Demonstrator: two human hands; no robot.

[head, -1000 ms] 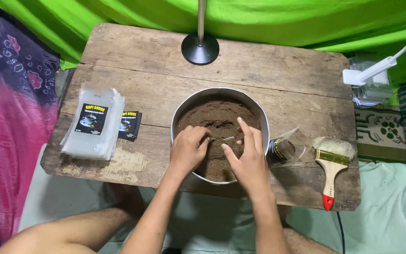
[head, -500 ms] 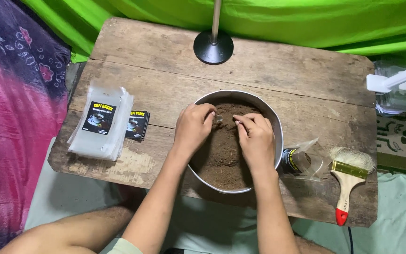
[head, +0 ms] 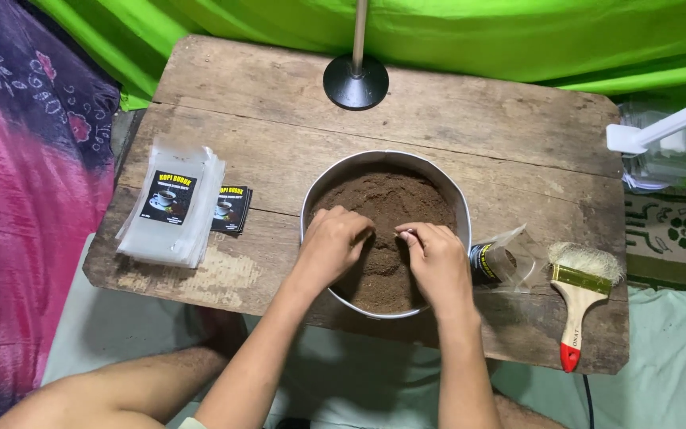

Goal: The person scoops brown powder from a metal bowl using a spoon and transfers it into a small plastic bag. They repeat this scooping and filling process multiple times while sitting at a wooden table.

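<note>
A round metal bowl (head: 309,194) full of dark brown powder (head: 387,199) stands in the middle of a low wooden table (head: 470,119). Both of my hands are inside the bowl, on the powder's near half. My left hand (head: 332,245) has its fingers curled down into the powder. My right hand (head: 435,258) is beside it, fingers bent, fingertips pinched near the left hand. Whether either hand holds any powder is hidden by the fingers.
A stack of clear pouches with black labels (head: 172,204) lies at the left, a small black label (head: 231,209) next to it. A crumpled clear pouch (head: 503,260) and a red-tipped paintbrush (head: 580,295) lie right of the bowl. A black lamp base (head: 356,81) stands behind.
My hands have drawn back from the bowl's far side toward its near half and come closer together. The view has shifted slightly, with the bowl now more central.
</note>
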